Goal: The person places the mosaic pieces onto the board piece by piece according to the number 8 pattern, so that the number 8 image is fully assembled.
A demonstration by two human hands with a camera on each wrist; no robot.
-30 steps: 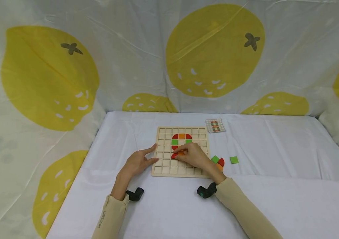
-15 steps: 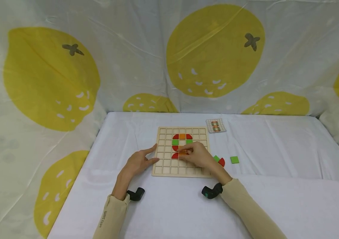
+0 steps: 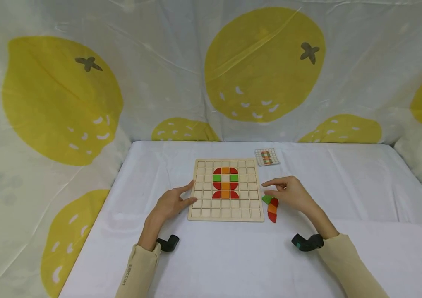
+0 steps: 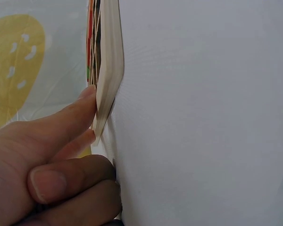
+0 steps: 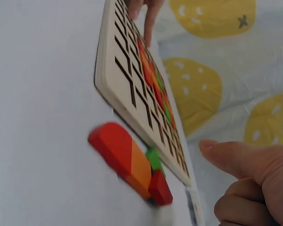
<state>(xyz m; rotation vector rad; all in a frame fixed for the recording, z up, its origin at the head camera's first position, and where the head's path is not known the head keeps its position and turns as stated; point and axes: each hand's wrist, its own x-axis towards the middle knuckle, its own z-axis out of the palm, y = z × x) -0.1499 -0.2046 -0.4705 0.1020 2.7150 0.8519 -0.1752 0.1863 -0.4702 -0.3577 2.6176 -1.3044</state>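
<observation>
A wooden grid board (image 3: 205, 212) lies on the white table, with red, orange and green pieces (image 3: 225, 186) set in its middle squares. My left hand (image 3: 171, 203) touches the board's left edge with thumb and forefinger; in the left wrist view the fingertip (image 4: 88, 92) meets the rim. To the right of the board is my right hand (image 3: 292, 193), thumb and forefinger apart with nothing seen between them. Just below its fingertips lie loose pieces: a green one (image 3: 267, 199), an orange one (image 3: 272, 208) and two red ones, the rounded one (image 5: 112, 143) nearest the right wrist camera.
A small pattern card (image 3: 267, 157) lies beyond the board's top right corner. Behind the table hangs a pale cloth (image 3: 181, 62) printed with large lemons. White cloth (image 3: 345, 182) covers the table. The right hand covers the place where a separate green square lay.
My right hand has left the board and moved right, past its edge to the loose pieces. A red piece now shows right of the lower orange square. The left hand stays put.
</observation>
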